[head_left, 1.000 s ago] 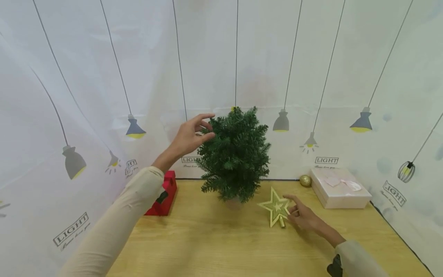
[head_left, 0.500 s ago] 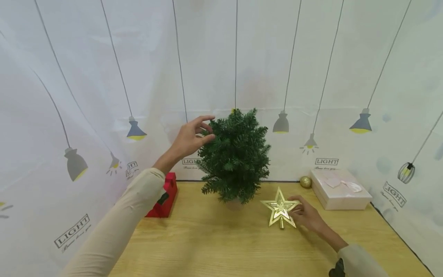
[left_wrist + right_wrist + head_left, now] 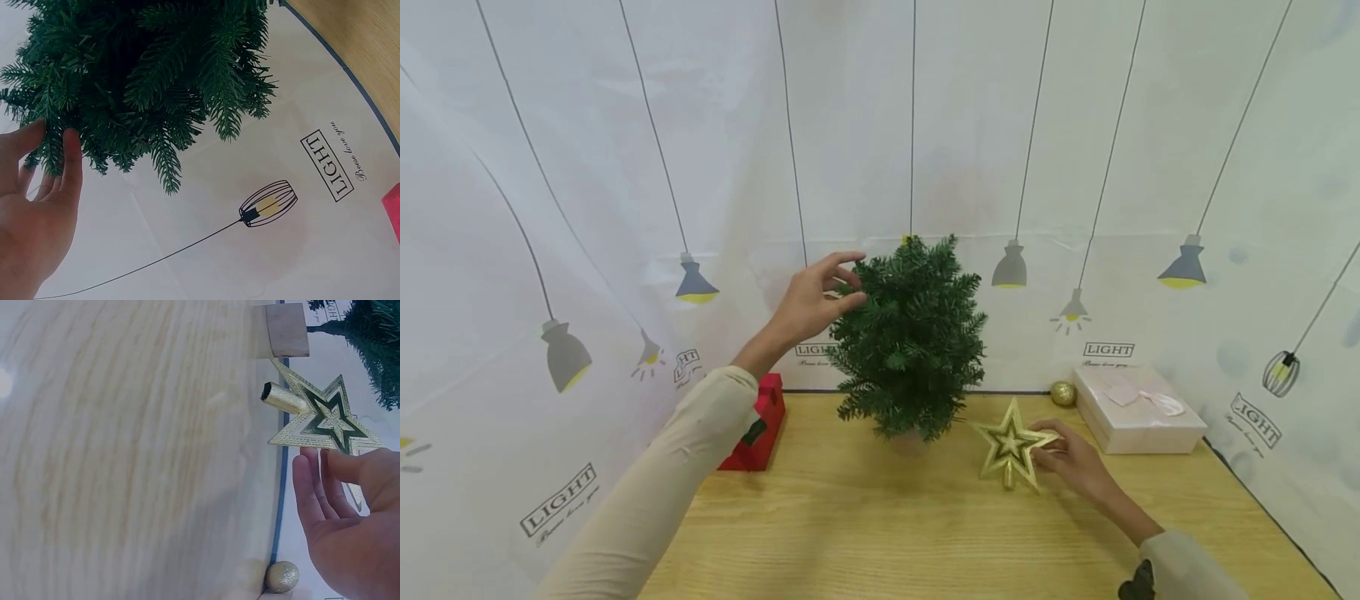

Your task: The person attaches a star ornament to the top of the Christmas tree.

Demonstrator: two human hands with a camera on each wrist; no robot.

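Note:
A small green artificial Christmas tree (image 3: 917,350) stands upright at the table's back, its square base (image 3: 289,330) visible in the right wrist view. My left hand (image 3: 808,298) is at its upper left side. In the left wrist view, that hand's thumb and fingers pinch a drooping branch (image 3: 53,150). My right hand (image 3: 1078,462) grips a gold star tree topper (image 3: 1012,444) by its right side, to the right of the tree. The star's face is toward the head camera, with its short hollow tube (image 3: 284,398) at the bottom.
A gold ball ornament (image 3: 1063,393) lies beside a pale pink gift box (image 3: 1142,417) with a ribbon bow at the back right. At the left, a red object (image 3: 763,433) is partly hidden by my left sleeve. A white printed backdrop (image 3: 850,125) surrounds the wooden table (image 3: 820,517).
My right hand has shifted slightly right with the star topper, which has turned from tilted to nearly upright. My left hand has stayed on the tree.

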